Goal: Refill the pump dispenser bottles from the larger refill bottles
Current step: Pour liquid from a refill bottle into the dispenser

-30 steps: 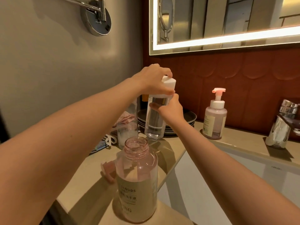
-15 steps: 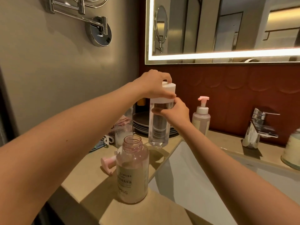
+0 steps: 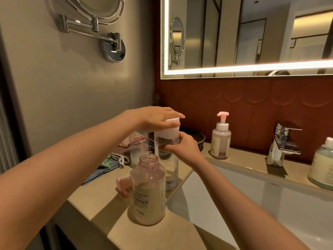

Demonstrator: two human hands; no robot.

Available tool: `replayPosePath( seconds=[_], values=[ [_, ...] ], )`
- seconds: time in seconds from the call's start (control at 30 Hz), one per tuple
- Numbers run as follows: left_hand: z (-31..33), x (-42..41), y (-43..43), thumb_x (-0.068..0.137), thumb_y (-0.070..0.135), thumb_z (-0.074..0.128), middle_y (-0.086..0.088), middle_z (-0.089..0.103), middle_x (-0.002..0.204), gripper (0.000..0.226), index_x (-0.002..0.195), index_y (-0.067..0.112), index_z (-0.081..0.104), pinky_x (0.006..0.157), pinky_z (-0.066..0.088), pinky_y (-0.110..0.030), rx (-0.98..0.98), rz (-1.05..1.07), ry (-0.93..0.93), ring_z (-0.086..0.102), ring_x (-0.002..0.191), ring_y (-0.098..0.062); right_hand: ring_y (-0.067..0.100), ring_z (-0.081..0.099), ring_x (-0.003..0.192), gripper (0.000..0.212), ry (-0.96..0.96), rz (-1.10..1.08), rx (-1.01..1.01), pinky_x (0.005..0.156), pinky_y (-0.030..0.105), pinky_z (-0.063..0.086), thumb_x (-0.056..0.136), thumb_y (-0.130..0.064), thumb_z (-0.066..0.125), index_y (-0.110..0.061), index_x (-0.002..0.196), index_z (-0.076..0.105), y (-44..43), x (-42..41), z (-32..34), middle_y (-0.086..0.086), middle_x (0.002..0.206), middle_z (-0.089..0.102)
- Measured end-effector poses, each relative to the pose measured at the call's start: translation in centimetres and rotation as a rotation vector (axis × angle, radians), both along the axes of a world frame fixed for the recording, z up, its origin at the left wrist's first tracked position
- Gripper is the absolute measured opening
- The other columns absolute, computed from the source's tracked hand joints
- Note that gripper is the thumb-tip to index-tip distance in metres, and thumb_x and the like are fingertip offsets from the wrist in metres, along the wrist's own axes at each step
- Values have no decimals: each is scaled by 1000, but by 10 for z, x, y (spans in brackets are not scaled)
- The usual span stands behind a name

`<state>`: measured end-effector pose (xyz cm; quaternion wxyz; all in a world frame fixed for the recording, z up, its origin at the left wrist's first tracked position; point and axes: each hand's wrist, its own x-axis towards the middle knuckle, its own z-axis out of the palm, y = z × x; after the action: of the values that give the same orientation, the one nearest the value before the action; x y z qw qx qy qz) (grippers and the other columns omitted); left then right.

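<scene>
A tall clear bottle (image 3: 171, 170) with a white cap (image 3: 171, 129) stands on the beige counter (image 3: 100, 201) beside the sink. My left hand (image 3: 156, 117) lies over the cap, fingers stretched flat across its top. My right hand (image 3: 182, 147) grips the bottle's upper body just under the cap. In front stands an uncapped pink bottle (image 3: 148, 192) with a beige label, its neck open. Its pink cap (image 3: 121, 184) lies on the counter to its left. A pink pump dispenser (image 3: 221, 138) stands at the back by the red wall.
The white sink basin (image 3: 252, 199) fills the right, with a chrome faucet (image 3: 281, 145) behind it and a greenish bottle (image 3: 322, 168) at the right edge. Dark stacked plates (image 3: 198, 139), a clear glass (image 3: 138, 152) and folded cloths (image 3: 108, 165) sit at the counter's back left.
My left hand has gone from fingers curled around the white cap to lying flat over it. The view has pulled back and tilted up, showing more mirror and faucet.
</scene>
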<state>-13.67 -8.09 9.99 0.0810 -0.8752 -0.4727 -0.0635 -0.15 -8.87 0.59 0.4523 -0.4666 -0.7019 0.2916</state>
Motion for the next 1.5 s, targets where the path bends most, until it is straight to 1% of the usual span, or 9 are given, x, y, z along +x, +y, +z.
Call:
replayPosePath(
  seconds=[0.23,0.43,0.5,0.6,0.7,0.93,1.13,1.33,1.5],
  values=[
    [-1,19,-4,96,52,22,-9,52,112,43,120,25,45,72,35,-30,71,170,67,48,89,-19,11,56,95,56,-23,-71,42,78,25,47,71,-31,78,-16,119,54,1,-7,-5,-2,106,62],
    [36,34,-15,74,84,11,-11,55,128,98,140,17,37,93,37,-39,-9,583,264,54,114,-27,15,55,95,59,-58,-100,33,76,27,46,72,-34,77,-13,120,50,-3,-13,-2,2,109,60],
    [45,30,-20,76,82,12,-6,64,106,94,135,16,44,89,40,-37,51,553,242,59,102,-22,15,55,100,61,-44,-99,14,79,28,46,72,-32,78,-12,122,50,-2,-10,-2,3,113,60],
    [44,27,-20,92,54,41,-3,36,146,60,143,26,29,104,33,-39,-214,332,95,35,133,-24,17,56,103,60,-42,-66,-3,82,29,46,72,-31,78,-13,122,51,-2,-9,0,2,114,61],
    [37,25,-17,91,18,53,-2,30,146,54,139,31,34,94,39,-31,-431,248,-6,35,127,-23,16,56,102,57,-35,-52,-14,82,29,46,71,-30,78,-15,121,53,-3,-7,1,1,112,61],
    [43,30,-15,79,78,25,-11,52,126,88,140,15,38,97,40,-39,-218,520,92,51,111,-28,11,52,97,64,-2,-74,2,78,25,43,70,-31,79,-15,124,50,-4,-7,-3,-1,114,60],
    [40,27,-12,89,33,58,-2,37,145,58,142,30,33,98,40,-32,-371,280,19,39,128,-22,11,51,97,61,-29,-69,-8,80,26,44,71,-32,78,-16,123,51,-4,-5,-3,0,114,60],
    [31,25,-10,80,75,34,0,49,112,79,128,14,50,84,38,-31,-101,395,102,49,110,-22,10,50,96,63,-22,-89,4,77,23,42,72,-29,78,-14,125,48,-8,-5,-3,1,115,59],
    [29,19,-8,85,52,55,-2,48,129,59,133,20,44,84,39,-26,-220,255,-52,45,105,-14,9,47,95,63,-17,-100,15,79,23,41,73,-32,77,-15,126,49,-8,-7,-4,1,118,59]
  ],
)
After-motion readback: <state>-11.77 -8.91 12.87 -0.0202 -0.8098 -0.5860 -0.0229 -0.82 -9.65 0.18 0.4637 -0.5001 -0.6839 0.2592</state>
